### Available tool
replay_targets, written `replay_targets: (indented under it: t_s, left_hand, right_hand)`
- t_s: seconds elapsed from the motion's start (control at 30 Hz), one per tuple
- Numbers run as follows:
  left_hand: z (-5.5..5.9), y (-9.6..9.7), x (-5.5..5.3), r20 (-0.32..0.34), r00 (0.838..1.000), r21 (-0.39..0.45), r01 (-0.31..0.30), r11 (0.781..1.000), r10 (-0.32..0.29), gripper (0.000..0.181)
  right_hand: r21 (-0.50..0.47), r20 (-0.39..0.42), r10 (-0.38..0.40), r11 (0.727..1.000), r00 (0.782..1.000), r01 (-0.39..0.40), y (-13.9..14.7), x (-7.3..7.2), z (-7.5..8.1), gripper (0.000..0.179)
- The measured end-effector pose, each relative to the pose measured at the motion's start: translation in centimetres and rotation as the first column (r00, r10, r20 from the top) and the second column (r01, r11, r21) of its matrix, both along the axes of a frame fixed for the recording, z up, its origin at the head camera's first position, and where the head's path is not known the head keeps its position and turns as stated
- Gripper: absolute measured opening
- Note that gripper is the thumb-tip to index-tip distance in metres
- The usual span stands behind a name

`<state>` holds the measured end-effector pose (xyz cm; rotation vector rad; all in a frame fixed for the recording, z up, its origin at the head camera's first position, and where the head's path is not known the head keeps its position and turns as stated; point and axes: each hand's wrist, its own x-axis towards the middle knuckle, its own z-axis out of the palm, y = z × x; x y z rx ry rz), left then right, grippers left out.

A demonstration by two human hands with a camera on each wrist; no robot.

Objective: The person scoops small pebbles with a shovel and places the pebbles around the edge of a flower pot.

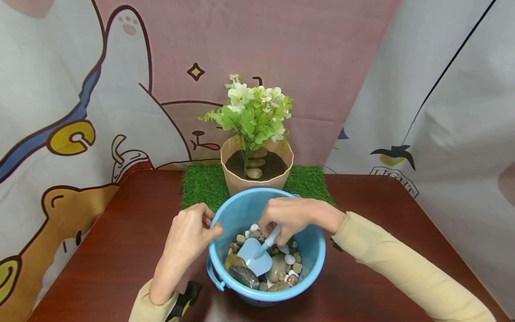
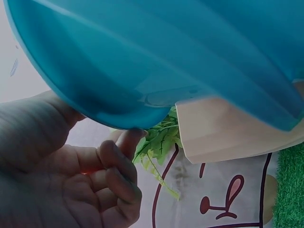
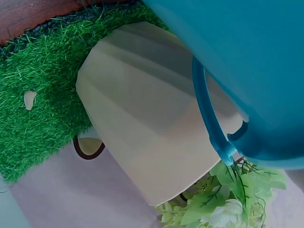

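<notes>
A light blue bucket [image 1: 321,252] stands at the front middle of the table in the head view. Several smooth stones [image 1: 278,268], some large and dark, others small and white, lie on its bottom. My left hand [image 1: 188,232] pinches the bucket's left rim between thumb and fingers; the left wrist view shows the fingertips right at the blue rim [image 2: 114,126]. Reaching in over the far right rim, my right hand [image 1: 287,217] grips the handle of a pale blue toy shovel [image 1: 254,257]. The shovel's blade lies over the stones, pointing toward the front left.
Behind the bucket, a beige pot [image 1: 257,184] with dark soil, several stacked stones and a white-flowered plant [image 1: 257,112] stands on a green grass mat [image 1: 205,188]. The bucket's handle [image 1: 215,275] hangs down outside. A printed cloth [image 1: 306,58] backs the brown table [image 1: 132,214].
</notes>
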<state>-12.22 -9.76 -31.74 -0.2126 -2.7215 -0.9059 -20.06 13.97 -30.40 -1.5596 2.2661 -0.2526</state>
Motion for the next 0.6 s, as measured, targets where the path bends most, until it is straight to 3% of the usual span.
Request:
replay_targets:
  t_s: [0.33, 0.6]
  left_hand:
    - [-0.1, 0.0, 0.0, -0.008, 1.0, -0.002, -0.004, 1.0, 0.004, 0.008]
    - [0.0, -0.1, 0.1, -0.003, 1.0, 0.003, 0.002, 1.0, -0.002, 0.008]
  right_hand:
    - [-0.081, 0.068, 0.015, 0.997, 0.998, -0.009, 0.7, -0.2, 1.3, 0.014]
    - [-0.133, 0.06, -0.006, 0.991, 0.998, 0.013, 1.8, -0.2, 2.0, 0.014]
